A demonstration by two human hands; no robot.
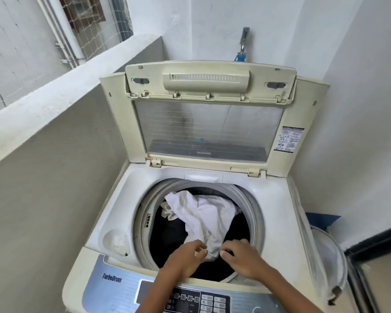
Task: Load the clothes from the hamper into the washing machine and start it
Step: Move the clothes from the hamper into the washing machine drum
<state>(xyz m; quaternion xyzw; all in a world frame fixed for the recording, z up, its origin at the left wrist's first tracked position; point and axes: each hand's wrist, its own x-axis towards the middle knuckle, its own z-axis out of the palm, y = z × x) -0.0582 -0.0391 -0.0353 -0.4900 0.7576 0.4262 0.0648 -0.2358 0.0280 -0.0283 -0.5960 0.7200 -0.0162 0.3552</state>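
Presently both hands, left hand (185, 256) and right hand (242, 258), pinched white garment (203, 213) with curled fingers (201, 246) over near rim of washing machine (278, 199) drum; lid (208, 123) stood raised.

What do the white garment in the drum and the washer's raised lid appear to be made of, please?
White garment: soft, thin matte fabric, probably cotton knit; it drapes and creases in loose folds.

Lid: a yellowed cream frame, likely moulded plastic, around a clear, faintly lined window, glass or plastic; which one cannot be told.
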